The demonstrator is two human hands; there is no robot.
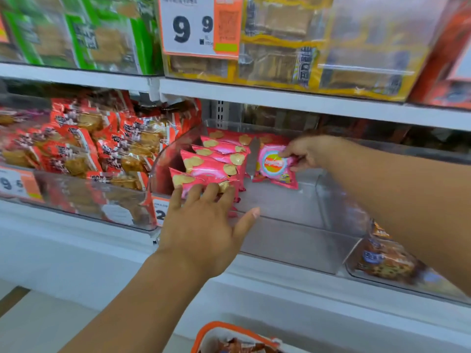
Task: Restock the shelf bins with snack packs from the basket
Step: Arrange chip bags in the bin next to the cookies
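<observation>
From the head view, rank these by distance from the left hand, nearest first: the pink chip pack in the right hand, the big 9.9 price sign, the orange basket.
Measured from the left hand:
1. Pink chip pack, up and right, inside the clear bin, pinched by the right hand.
2. Orange basket, below, at the bottom edge.
3. 9.9 price sign, on the top shelf.

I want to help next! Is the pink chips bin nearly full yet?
Not yet. Done: a row of pink chip packs already stands in the left part of the clear bin. In hand: the right hand holds another pink pack inside the bin, while the left hand steadies the front pack. Left: the bin's right part looks bare, and the orange basket below shows more packs.
</observation>
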